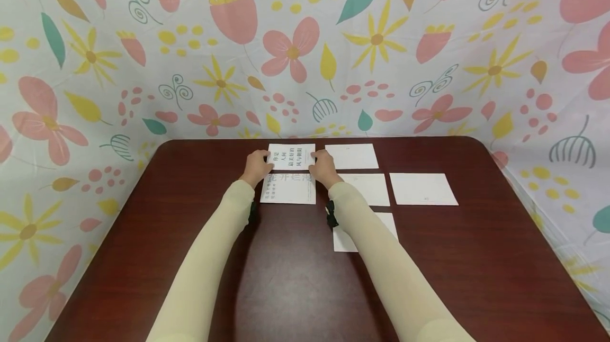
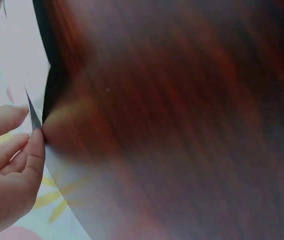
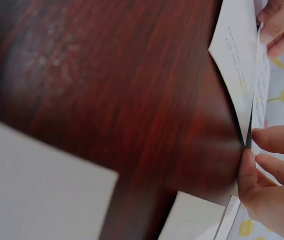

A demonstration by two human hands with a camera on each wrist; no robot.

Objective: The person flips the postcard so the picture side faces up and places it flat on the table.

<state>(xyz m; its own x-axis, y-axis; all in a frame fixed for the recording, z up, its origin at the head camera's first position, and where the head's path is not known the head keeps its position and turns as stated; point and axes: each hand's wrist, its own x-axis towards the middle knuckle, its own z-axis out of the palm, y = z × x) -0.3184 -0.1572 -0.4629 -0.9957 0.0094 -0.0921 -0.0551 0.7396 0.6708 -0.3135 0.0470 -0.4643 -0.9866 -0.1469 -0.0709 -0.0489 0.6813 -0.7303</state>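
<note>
Two white cards with printed Chinese characters are one above the other in the head view. My left hand point(image 1: 256, 166) pinches the left side of the upper printed card point(image 1: 287, 161), and my right hand point(image 1: 326, 168) pinches its right side. Directly below it lies the lower printed card point(image 1: 288, 194), its near edge toward me. In the left wrist view, thumb and fingers point(image 2: 33, 155) meet at the card's edge. The right wrist view shows the right fingers point(image 3: 248, 175) at the edge, close to a corner of the lower card point(image 3: 232, 60).
Right of the printed cards lie several mostly blank white cards: a back card point(image 1: 355, 156), a middle card point(image 1: 374, 189) partly behind my right arm, an outer card point(image 1: 424, 189) and a front card point(image 1: 344, 239). The dark brown table point(image 1: 157, 215) meets a flowered cloth point(image 1: 295, 98) behind.
</note>
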